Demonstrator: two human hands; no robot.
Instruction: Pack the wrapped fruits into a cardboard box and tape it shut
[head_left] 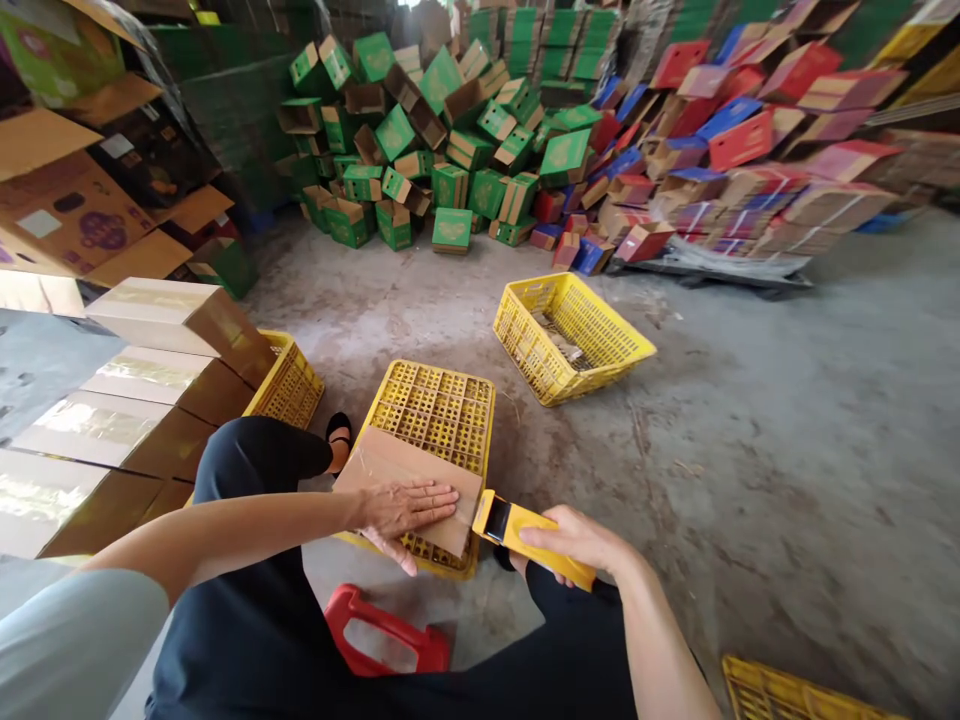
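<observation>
My left hand (401,510) lies flat, fingers stretched out, on a brown cardboard piece (390,465) that rests on an upturned yellow crate (439,405) in front of my knees. My right hand (574,540) is closed round a yellow tape dispenser (525,530), whose black front end touches the right edge of the cardboard. My legs in dark trousers (262,620) frame the crate on both sides.
A red plastic stool (382,630) shows between my legs. A second yellow crate (570,335) stands open on the concrete floor ahead. Taped brown cartons (150,390) are stacked at left over another yellow crate (289,385). Green boxes (420,130) and red and blue boxes (720,140) pile up at the back.
</observation>
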